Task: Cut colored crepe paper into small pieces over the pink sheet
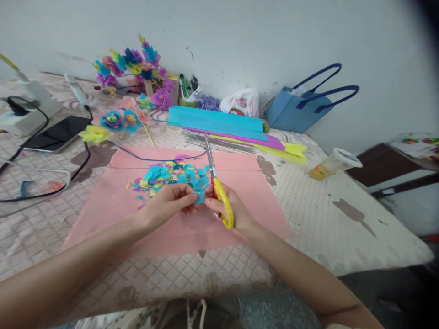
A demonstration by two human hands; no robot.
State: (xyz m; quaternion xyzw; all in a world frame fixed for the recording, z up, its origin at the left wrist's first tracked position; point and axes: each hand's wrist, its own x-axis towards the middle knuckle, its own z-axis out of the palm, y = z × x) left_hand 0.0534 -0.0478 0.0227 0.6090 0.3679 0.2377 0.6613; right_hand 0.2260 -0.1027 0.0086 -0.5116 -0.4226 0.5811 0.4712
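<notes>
My right hand [236, 211] is closed around the yellow handles of a pair of scissors [216, 183], whose blades point away from me. My left hand [171, 203] pinches a small blue paper piece [200, 196] right beside the scissors. Both hands rest over a large pink paper sheet [260, 201]. Just beyond my fingers lies a heap of small cut paper scraps [169, 176] in blue, yellow and purple.
Folded blue, purple and yellow crepe sheets [219, 121] lie behind the pink sheet. Paper flowers [130, 68] stand at the back left, near a phone [56, 134], a charger and cables. A blue bag [298, 107], a white plastic bag and a tipped plastic cup [334, 163] sit at the right.
</notes>
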